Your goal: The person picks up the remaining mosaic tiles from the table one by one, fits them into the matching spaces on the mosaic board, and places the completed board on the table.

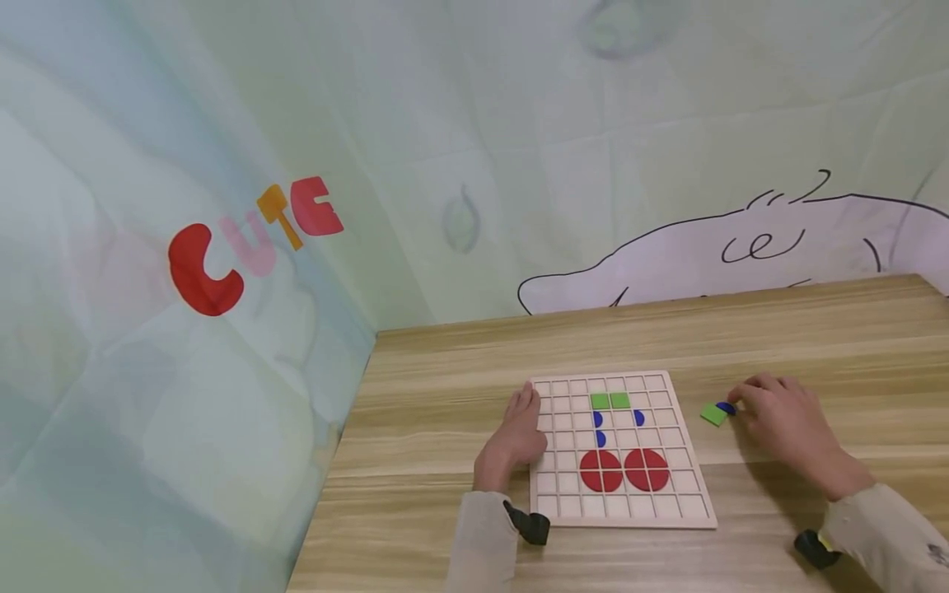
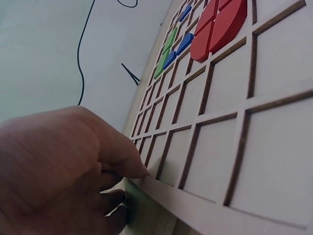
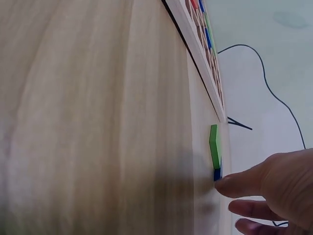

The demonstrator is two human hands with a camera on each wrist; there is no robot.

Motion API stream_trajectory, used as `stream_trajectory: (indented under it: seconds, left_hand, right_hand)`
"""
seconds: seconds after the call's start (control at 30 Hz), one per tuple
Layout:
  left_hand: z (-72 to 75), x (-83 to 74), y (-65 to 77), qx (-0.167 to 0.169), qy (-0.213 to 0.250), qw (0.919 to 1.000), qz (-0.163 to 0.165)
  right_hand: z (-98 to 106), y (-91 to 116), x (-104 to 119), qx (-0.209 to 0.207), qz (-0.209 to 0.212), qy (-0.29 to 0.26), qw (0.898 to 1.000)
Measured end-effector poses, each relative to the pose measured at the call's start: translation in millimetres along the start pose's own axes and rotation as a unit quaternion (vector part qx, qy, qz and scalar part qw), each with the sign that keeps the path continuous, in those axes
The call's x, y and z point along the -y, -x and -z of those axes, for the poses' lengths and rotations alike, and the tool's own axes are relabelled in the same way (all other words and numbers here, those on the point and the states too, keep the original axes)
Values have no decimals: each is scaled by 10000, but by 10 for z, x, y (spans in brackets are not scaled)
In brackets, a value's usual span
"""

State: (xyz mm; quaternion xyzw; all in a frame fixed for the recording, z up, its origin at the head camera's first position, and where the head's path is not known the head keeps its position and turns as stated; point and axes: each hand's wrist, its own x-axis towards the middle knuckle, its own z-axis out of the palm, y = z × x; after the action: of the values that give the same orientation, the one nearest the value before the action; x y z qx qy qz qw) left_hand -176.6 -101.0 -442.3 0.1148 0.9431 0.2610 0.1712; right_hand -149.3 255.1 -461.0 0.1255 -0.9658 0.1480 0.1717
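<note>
A pale wooden grid board (image 1: 563,487) lies on the table. On it are two red circles (image 1: 601,471) made of quarter pieces, two green squares (image 1: 619,400) and three blue half-circle pieces (image 1: 640,418). My left hand (image 1: 515,436) rests along the board's left edge; its thumb touches the rim in the left wrist view. To the right of the board, my right hand (image 1: 789,420) pinches a loose blue half-circle piece (image 1: 725,408) at the fingertips. That piece adjoins a loose green square (image 1: 713,415); in the right wrist view the thumb (image 3: 239,183) meets the blue edge.
The wood-grain table (image 1: 430,395) runs back to a cloth backdrop (image 1: 460,123) with a line-drawn animal. Coloured letters (image 1: 296,210) mark the cloth at the left. Dark straps (image 1: 815,548) circle both wrists.
</note>
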Motion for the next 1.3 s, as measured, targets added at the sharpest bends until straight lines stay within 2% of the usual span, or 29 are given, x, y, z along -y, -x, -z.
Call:
stream_trajectory:
  seconds: [0.27,0.57,0.7,1.03,1.3]
  left_hand:
    - [-2,-2,5,-28,5,10000,-4]
    - [-3,-12,17,-23,119,9999,45]
    - [2,-15,22,-25,94,9999,45]
    - [-10,-3,16,-103,42,9999,-44]
    - [10,-28,45,-81,193,9998,-59]
  right_hand:
    - [-25,-33,-8,108,-30,-28,9999]
    - [-53,-92,-35,414,93,-122,9990]
    - [-57,-110,-52,439,195,-193,9987]
    - [-53,-113,-53,584,119,-411,9974]
    - [-58,-112,-65,618,105,-577,9964]
